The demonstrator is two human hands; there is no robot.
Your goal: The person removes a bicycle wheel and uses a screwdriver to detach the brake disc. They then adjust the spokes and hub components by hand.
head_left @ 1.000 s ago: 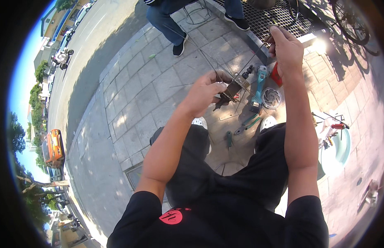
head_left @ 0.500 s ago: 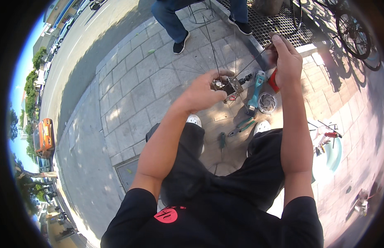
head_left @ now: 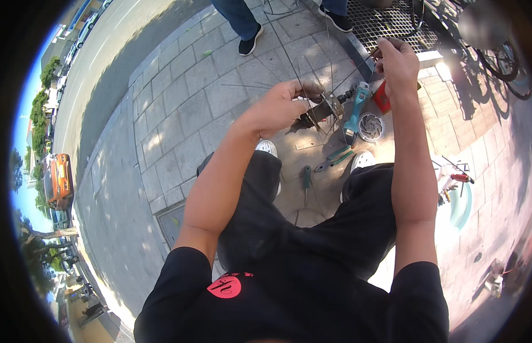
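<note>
In front of my knees a dark wheel hub [head_left: 318, 116] stands with several thin spokes fanning out from it. My left hand [head_left: 277, 108] is closed around the hub's upper part, thumb and fingers pinching near the spoke ends. Farther out and to the right, my right hand [head_left: 399, 68] pinches the outer end of a spoke [head_left: 353, 72] that slants down to the hub. Just right of the hub a teal power drill [head_left: 354, 114] lies on the ground, next to a perforated disc brake rotor [head_left: 371, 127]. A red object [head_left: 381, 98] sits partly behind my right wrist.
Pliers [head_left: 333, 159] and a green-handled screwdriver [head_left: 306, 178] lie between my feet. At right is a pale green basin [head_left: 461, 210] with tools on it. Ahead are another person's shoes [head_left: 251, 43] and a metal grate [head_left: 386, 26]. Bicycles [head_left: 500, 64] stand at the far right.
My left hand has shifted slightly left and up along with the hub. My right hand keeps its pinch on the spoke, a little higher. The whole view has tilted slightly.
</note>
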